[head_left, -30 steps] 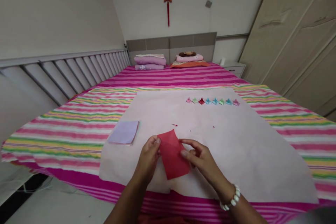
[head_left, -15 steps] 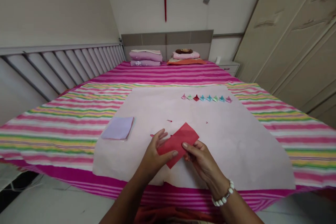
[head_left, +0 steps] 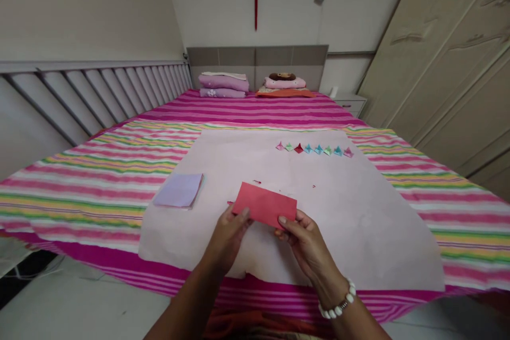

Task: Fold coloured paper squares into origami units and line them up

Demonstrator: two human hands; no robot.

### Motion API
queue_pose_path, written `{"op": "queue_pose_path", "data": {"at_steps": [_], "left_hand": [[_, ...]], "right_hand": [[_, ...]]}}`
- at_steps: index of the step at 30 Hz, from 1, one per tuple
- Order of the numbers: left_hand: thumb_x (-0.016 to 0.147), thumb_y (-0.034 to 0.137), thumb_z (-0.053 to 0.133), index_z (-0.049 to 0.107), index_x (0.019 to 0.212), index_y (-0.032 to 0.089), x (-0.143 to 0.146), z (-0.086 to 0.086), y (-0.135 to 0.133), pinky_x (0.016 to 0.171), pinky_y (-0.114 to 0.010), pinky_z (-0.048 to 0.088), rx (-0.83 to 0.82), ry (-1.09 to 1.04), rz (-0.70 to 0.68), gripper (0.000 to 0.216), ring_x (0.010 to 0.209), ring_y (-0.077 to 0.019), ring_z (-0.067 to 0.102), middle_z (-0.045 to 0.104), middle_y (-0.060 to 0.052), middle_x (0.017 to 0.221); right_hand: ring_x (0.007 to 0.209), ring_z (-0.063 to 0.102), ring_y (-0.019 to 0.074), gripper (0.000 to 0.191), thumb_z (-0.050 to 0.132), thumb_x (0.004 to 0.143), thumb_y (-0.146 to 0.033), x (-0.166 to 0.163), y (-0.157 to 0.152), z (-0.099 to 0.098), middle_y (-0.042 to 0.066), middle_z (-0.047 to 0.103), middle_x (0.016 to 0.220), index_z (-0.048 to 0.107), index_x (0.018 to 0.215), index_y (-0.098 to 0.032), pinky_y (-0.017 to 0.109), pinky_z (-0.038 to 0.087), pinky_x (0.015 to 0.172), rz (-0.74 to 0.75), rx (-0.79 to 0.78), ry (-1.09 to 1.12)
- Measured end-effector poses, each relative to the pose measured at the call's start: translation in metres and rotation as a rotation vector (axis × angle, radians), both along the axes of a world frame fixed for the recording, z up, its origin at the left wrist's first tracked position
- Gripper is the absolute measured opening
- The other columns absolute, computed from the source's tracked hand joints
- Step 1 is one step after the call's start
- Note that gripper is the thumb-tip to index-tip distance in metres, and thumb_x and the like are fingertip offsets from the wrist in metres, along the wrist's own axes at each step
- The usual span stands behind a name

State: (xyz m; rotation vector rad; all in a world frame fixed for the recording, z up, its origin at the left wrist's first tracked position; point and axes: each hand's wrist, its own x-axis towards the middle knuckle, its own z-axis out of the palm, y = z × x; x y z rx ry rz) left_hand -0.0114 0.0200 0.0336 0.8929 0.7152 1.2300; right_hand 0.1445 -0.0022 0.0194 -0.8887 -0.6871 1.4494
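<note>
A red sheet of paper, folded into a flat rectangle, is held level above a large pale pink sheet spread on the bed. My left hand pinches its lower left corner. My right hand, with a white bead bracelet on the wrist, pinches its lower right edge. Both hands are closed on the paper, near the bed's front edge.
A stack of lilac paper squares lies to the left on the pink sheet. A row of several small folded paper shapes sits further back. The striped bedspread covers the bed; folded bedding rests by the headboard. A wardrobe stands at right.
The red paper has turned from upright and tilted to lying level and wide between my hands. My left hand shifted from spread over its face to pinching the lower left corner.
</note>
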Motion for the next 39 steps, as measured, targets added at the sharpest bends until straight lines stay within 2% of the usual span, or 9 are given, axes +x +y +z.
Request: {"op": "queue_pose_path", "data": {"at_steps": [5,8,11,15,20,24,29,33,39], "left_hand": [[0.071,0.037,0.072,0.068,0.077,0.015,0.015,-0.005,-0.01,0.071,-0.029,0.051,-0.117,0.034,-0.001,0.024,0.072,-0.0183,0.064,0.07,-0.005,0.073],[0.067,0.035,0.076,0.068,0.083,0.016,0.009,-0.003,-0.007,0.063,-0.024,0.049,-0.221,0.022,0.085,0.026,0.067,-0.0139,0.062,0.069,-0.003,0.074],[0.067,0.033,0.077,0.068,0.086,0.015,-0.001,0.001,-0.004,0.057,-0.02,0.045,-0.267,0.036,0.036,0.028,0.065,-0.011,0.059,0.068,-0.003,0.075],[0.069,0.029,0.076,0.069,0.087,0.014,-0.007,0.004,-0.007,0.055,-0.019,0.043,-0.285,0.079,-0.059,0.024,0.061,-0.0087,0.057,0.068,-0.002,0.075],[0.075,0.026,0.071,0.069,0.099,0.015,-0.006,0.008,-0.014,0.067,-0.024,0.048,-0.246,0.093,-0.161,0.027,0.073,-0.0138,0.064,0.072,-0.006,0.084],[0.075,0.022,0.071,0.066,0.107,0.014,-0.006,0.01,-0.015,0.079,-0.033,0.051,-0.196,0.067,-0.172,0.033,0.083,-0.0197,0.067,0.073,-0.009,0.092],[0.079,0.024,0.067,0.068,0.104,0.013,-0.006,0.005,-0.016,0.083,-0.037,0.051,-0.195,0.058,-0.196,0.028,0.088,-0.0215,0.067,0.073,-0.011,0.097],[0.082,0.033,0.063,0.07,0.101,0.015,-0.005,-0.002,-0.016,0.079,-0.033,0.051,-0.162,0.106,-0.236,0.027,0.089,-0.02,0.066,0.072,-0.01,0.098],[0.07,0.035,0.074,0.073,0.08,0.014,0.0,-0.002,-0.017,0.069,-0.025,0.048,-0.079,0.307,-0.122,0.024,0.074,-0.0151,0.061,0.071,-0.005,0.074]], "right_hand": [[0.059,0.06,0.0148,0.024,0.076,0.071,-0.031,-0.009,-0.006,-0.002,0.002,0.068,0.068,0.067,0.09,-0.018,0.028,0.049,0.06,0.08,0.108,-0.108],[0.073,0.062,0.0173,0.057,0.078,0.07,-0.026,-0.004,-0.01,-0.006,0.006,0.066,0.103,0.055,0.122,-0.027,0.034,0.051,0.069,0.013,0.295,-0.314],[0.099,0.058,0.0237,0.082,0.078,0.069,-0.018,0.006,-0.011,-0.01,0.009,0.046,0.135,0.039,0.138,-0.036,0.041,0.049,0.082,-0.122,0.563,-0.708],[0.121,0.044,0.028,0.055,0.058,0.08,-0.007,0.015,-0.01,-0.01,0.004,0.026,0.15,0.054,0.126,-0.037,0.049,0.042,0.093,-0.133,0.831,-1.04],[0.128,0.039,0.0286,0.045,0.049,0.083,-0.005,0.017,-0.005,-0.008,-0.002,0.028,0.151,0.065,0.111,-0.037,0.051,0.039,0.096,-0.09,0.913,-1.074],[0.134,0.032,0.0296,0.037,0.053,0.084,-0.009,0.018,-0.005,-0.01,-0.002,0.032,0.15,0.068,0.106,-0.035,0.055,0.03,0.104,-0.014,0.892,-1.041],[0.129,0.041,0.0293,0.016,0.063,0.083,-0.02,0.016,-0.007,-0.008,0.004,0.041,0.145,0.073,0.091,-0.029,0.047,0.038,0.1,0.061,0.649,-0.818],[0.104,0.059,0.0241,0.006,0.067,0.08,-0.024,0.01,-0.007,-0.004,0.008,0.065,0.11,0.073,0.078,-0.024,0.039,0.045,0.09,0.062,0.45,-0.589],[0.075,0.06,0.0185,0.016,0.071,0.077,-0.03,0.003,-0.008,-0.003,0.004,0.066,0.08,0.066,0.066,-0.02,0.031,0.048,0.069,0.078,0.295,-0.434]]}}
